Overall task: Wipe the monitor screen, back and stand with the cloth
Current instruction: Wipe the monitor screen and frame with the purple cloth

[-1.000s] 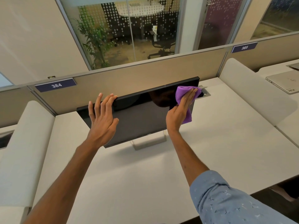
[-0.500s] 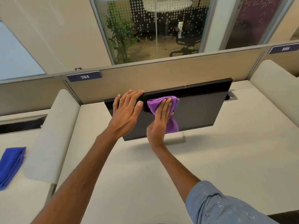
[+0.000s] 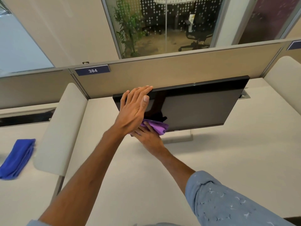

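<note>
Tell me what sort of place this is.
Most likely an open-plan office: a partition with number plate 384, a monitor on a desk, and an office chair behind a glass wall.

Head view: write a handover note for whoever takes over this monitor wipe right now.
Left hand: flat, fingers straight, bracing the top edge of the black flat monitor near its left corner.
Right hand: presses the purple microfibre cloth on the screen's lower left.
Done: screen wipe under way; coverage cannot be told.
To do: finish screen, then back and silver stand.
</note>
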